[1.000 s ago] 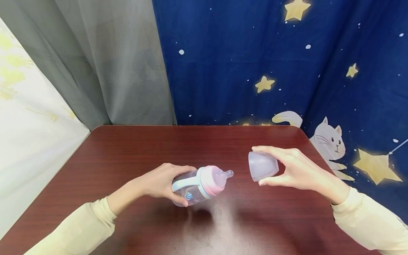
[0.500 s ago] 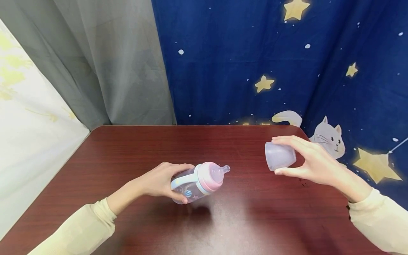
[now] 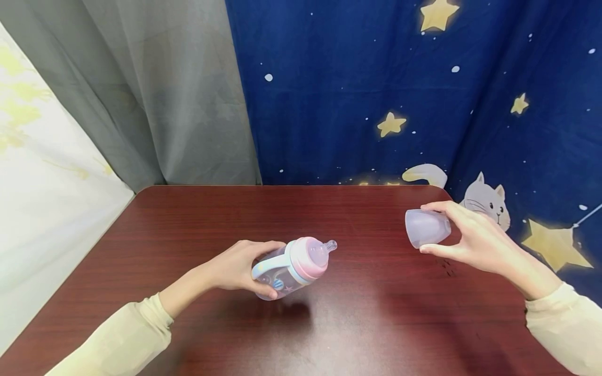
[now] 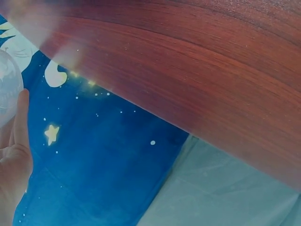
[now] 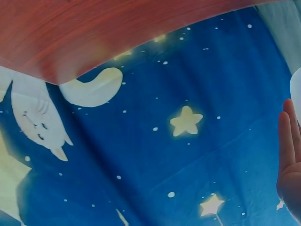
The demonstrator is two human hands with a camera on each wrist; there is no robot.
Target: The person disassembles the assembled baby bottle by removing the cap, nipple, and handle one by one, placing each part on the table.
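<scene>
Fingers of right hand (image 3: pixel 484 241): pinching cap (image 3: pixel 425 230), shifted farther right from bottle (image 3: pixel 293 267) over the past second. Left hand (image 3: pixel 232 266): gripping bottle, tilted over desk (image 3: pixel 211 214), little moved. Teat (image 3: pixel 332 245): bare; uncapping seemingly complete.

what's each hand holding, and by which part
Left hand: the baby bottle, round its clear body. Right hand: the translucent cap, pinched across its sides.

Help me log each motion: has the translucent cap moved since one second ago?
Yes. In the head view, the translucent cap has shifted right and slightly upward in the picture, nearer the cat printed on the blue curtain.
</scene>
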